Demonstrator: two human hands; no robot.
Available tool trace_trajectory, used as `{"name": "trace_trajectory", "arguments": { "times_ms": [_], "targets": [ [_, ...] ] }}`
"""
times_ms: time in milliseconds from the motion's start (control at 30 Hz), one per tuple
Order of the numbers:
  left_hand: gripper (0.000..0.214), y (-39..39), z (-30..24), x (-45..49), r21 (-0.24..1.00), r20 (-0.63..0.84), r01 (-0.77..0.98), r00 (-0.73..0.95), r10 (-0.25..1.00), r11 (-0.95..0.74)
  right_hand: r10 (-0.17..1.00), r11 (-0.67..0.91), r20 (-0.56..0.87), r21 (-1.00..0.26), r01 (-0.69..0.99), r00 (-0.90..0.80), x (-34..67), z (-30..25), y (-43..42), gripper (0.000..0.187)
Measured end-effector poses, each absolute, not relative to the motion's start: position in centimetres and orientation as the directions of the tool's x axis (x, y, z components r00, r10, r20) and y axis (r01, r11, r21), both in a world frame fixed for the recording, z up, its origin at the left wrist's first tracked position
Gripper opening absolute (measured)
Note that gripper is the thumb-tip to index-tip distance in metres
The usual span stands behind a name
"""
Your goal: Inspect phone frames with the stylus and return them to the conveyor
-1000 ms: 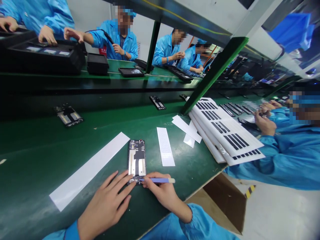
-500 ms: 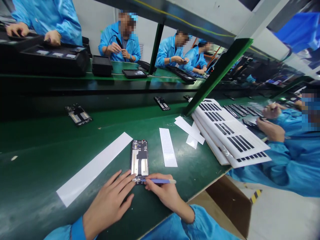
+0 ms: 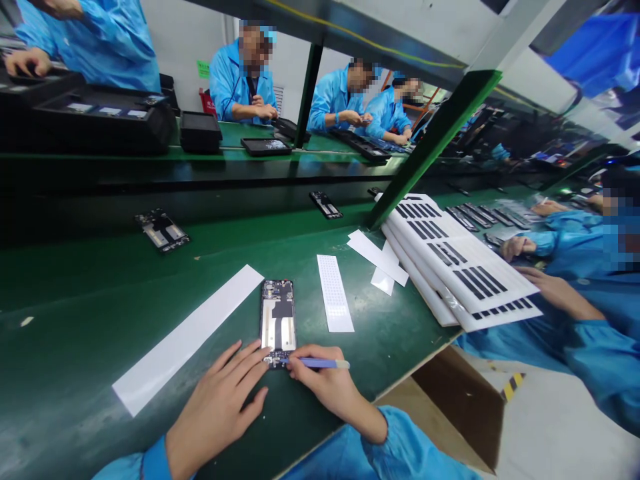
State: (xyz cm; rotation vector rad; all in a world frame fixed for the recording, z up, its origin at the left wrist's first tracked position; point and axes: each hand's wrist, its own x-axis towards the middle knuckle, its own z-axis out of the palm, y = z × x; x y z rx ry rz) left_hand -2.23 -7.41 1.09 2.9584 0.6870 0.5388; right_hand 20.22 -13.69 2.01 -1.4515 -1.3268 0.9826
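An opened phone point(image 3: 278, 317), its circuit boards and silver middle showing, lies upright before me on the green bench. My left hand point(image 3: 220, 400) rests flat at its lower left, fingers outstretched, fingertips at the phone's edge. In a pinch, my right hand point(image 3: 325, 380) holds slim purple tweezers point(image 3: 320, 363) with a pale rear end. Their tip reaches the small board at the bottom of the phone; the exact contact point is too small to make out. A long white strip point(image 3: 190, 340) lies left of the phone, and a sheet of small stickers point(image 3: 335, 293) lies right.
More opened phones lie farther back, one on the left point(image 3: 163, 230) and one near the middle point(image 3: 326, 205). White sheets with black strips point(image 3: 460, 260) are stacked right, beside a slanted green post point(image 3: 435, 150). A cardboard box point(image 3: 450, 407) stands below the bench edge. Co-workers sit opposite and right.
My hands and the phone stay nearly in place, the tweezers' tip still at the bottom board. The co-worker at right has shifted their hands, and those across have moved their arms.
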Motion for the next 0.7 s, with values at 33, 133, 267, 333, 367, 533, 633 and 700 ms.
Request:
{"name": "trace_trajectory", "arguments": {
  "times_ms": [33, 133, 267, 333, 367, 533, 633, 700],
  "targets": [
    [0.034, -7.4, 1.1, -2.2, 0.132, 0.323, 0.418, 0.839, 0.438, -0.899, 0.992, -0.020, 0.012, -0.970, 0.242, 0.128, 20.2, 1.8, -13.8, 0.020],
    [0.040, -7.4, 1.1, -2.2, 0.132, 0.313, 0.421, 0.841, 0.441, -0.897, 0.980, -0.063, -0.039, -0.991, 0.116, 0.195, 20.1, 1.3, -13.9, 0.023],
    [0.047, -7.3, 1.1, -2.1, 0.103, 0.306, 0.421, 0.849, 0.431, -0.901, 0.970, -0.059, -0.043, -0.996, 0.060, 0.240, 20.0, 0.8, -13.6, 0.029],
    [0.046, -7.3, 1.2, -2.1, 0.091, 0.317, 0.417, 0.848, 0.424, -0.904, 0.946, -0.013, -0.002, -0.999, 0.030, 0.326, 20.1, 0.8, -13.5, 0.034],
    [0.045, -7.3, 1.2, -2.1, 0.100, 0.320, 0.416, 0.846, 0.426, -0.904, 0.924, 0.020, 0.020, -1.000, 0.006, 0.382, 20.2, 0.8, -13.5, 0.036],
    [0.039, -7.6, 1.0, -2.5, 0.300, 0.375, 0.512, 0.713, 0.593, -0.805, 0.856, 0.105, 0.173, -0.981, 0.163, 0.488, 19.5, 1.3, -13.3, 0.025],
    [0.038, -7.8, 0.8, -2.6, 0.396, 0.434, 0.550, 0.594, 0.678, -0.735, 0.907, 0.046, 0.195, -0.928, 0.371, 0.374, 17.1, 1.4, -12.5, 0.045],
    [0.038, -7.5, 1.2, -2.6, 0.410, 0.492, 0.545, 0.544, 0.680, -0.732, 0.925, 0.012, 0.180, -0.894, 0.449, 0.334, 15.3, 1.1, -11.4, 0.066]
  ]
}}
